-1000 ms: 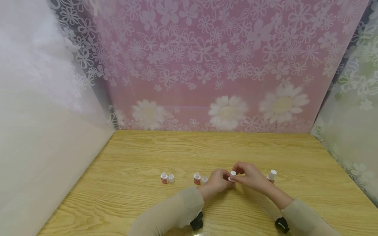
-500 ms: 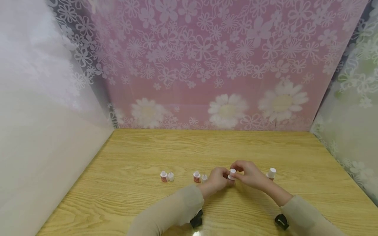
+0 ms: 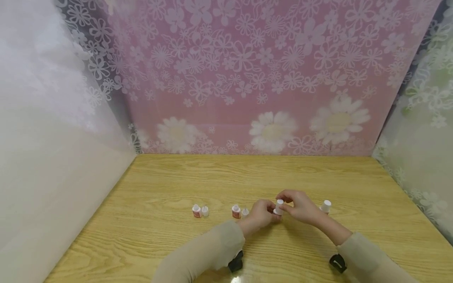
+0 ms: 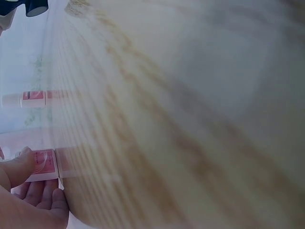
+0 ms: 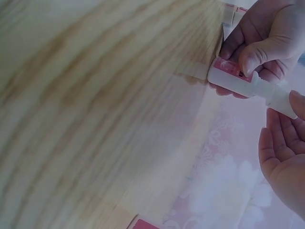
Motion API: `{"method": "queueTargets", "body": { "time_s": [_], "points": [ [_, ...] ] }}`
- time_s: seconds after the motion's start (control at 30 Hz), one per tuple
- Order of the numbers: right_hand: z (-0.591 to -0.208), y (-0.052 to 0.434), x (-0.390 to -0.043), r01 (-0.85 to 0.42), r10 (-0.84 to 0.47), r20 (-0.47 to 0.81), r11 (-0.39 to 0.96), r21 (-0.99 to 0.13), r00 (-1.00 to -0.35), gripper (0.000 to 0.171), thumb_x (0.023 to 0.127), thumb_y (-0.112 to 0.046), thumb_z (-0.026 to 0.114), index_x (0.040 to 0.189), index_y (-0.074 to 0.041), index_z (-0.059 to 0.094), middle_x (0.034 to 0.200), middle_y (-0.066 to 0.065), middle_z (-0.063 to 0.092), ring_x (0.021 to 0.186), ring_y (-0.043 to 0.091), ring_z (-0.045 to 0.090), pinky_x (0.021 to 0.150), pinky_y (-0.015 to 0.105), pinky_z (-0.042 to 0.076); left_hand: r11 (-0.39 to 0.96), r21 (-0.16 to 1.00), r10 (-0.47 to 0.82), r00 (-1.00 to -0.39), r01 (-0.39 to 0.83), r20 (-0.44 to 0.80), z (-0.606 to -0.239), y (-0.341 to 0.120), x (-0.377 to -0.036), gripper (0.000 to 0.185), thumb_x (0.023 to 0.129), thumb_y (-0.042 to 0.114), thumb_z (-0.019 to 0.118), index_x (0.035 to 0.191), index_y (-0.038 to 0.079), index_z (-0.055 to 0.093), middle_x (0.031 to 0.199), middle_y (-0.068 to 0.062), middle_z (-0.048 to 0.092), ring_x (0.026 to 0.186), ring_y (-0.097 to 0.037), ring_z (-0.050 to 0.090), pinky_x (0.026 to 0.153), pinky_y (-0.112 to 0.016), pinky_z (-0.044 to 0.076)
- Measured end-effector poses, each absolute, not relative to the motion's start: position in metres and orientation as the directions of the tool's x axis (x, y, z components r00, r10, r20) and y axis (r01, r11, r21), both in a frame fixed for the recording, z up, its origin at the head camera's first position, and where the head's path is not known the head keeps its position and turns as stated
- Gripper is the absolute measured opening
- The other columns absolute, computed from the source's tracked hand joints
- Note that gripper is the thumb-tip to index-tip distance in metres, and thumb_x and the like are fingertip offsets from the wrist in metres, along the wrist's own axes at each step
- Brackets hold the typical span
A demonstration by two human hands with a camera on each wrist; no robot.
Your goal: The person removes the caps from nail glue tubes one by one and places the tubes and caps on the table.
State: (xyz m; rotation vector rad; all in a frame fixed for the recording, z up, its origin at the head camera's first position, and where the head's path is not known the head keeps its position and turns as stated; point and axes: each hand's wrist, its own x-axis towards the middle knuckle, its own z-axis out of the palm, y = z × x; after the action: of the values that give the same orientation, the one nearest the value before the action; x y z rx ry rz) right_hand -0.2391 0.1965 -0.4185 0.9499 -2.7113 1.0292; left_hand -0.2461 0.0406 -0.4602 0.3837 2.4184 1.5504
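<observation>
Low over the table, my left hand (image 3: 262, 213) grips a small white bottle (image 5: 231, 78) with a red label, thumb across the label. My right hand (image 3: 300, 208) pinches the bottle's white cap (image 5: 281, 101) between thumb and fingers. In the right wrist view the threaded neck (image 5: 261, 87) shows between the bottle's shoulder and the cap. Left of my hands, an uncapped bottle (image 3: 236, 212) stands with a white cap (image 3: 245, 212) beside it. Farther left is another uncapped bottle (image 3: 196, 212) with its own cap (image 3: 205, 211).
A capped bottle (image 3: 326, 206) stands just beyond my right wrist. Black straps (image 3: 236, 262) hang under both sleeves. The wooden table (image 3: 159, 181) ends at a pink flowered back panel (image 3: 226, 129), with a pale panel (image 3: 63, 157) on the left and a flowered one (image 3: 421, 157) on the right.
The cap has risen slightly from the bottle with my right hand. My left hand keeps its grip on the bottle. The other bottles and caps stay in place.
</observation>
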Motion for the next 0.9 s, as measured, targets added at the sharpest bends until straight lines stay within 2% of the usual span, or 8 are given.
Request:
{"method": "queueTargets", "body": {
  "time_s": [0.27,0.57,0.9],
  "points": [
    [-0.413,0.201,-0.236,-0.581,-0.481,0.335,0.585,-0.566,-0.810,0.013,0.079,0.000,0.064,0.092,-0.003,0.062,0.088,0.002,0.061,0.081,0.020,0.057,0.071,0.038,0.047,0.407,0.906,0.350,-0.936,0.115,-0.039,-0.460,0.044,-0.243,0.011,0.071,0.005,0.074,0.078,0.004,0.065,0.069,0.005,0.059,0.064,-0.003,0.051,0.056,-0.018,0.043],
    [-0.410,0.203,-0.231,-0.592,-0.441,0.396,0.563,-0.577,-0.805,0.016,0.077,0.002,0.065,0.092,-0.006,0.062,0.088,0.004,0.062,0.079,0.017,0.058,0.070,0.039,0.048,0.402,0.911,0.341,-0.938,0.090,-0.058,-0.464,0.044,-0.239,0.012,0.070,0.005,0.074,0.079,0.006,0.066,0.068,0.006,0.059,0.063,-0.004,0.051,0.056,-0.019,0.043],
    [-0.399,0.202,-0.232,-0.593,-0.443,0.396,0.565,-0.574,-0.804,0.016,0.080,-0.002,0.064,0.095,-0.005,0.062,0.091,0.003,0.062,0.082,0.018,0.058,0.071,0.040,0.047,0.378,0.924,0.306,-0.950,0.056,-0.068,-0.460,0.043,-0.239,0.012,0.070,0.001,0.072,0.079,0.005,0.065,0.069,0.004,0.057,0.064,-0.006,0.052,0.057,-0.021,0.044]
  ]
}}
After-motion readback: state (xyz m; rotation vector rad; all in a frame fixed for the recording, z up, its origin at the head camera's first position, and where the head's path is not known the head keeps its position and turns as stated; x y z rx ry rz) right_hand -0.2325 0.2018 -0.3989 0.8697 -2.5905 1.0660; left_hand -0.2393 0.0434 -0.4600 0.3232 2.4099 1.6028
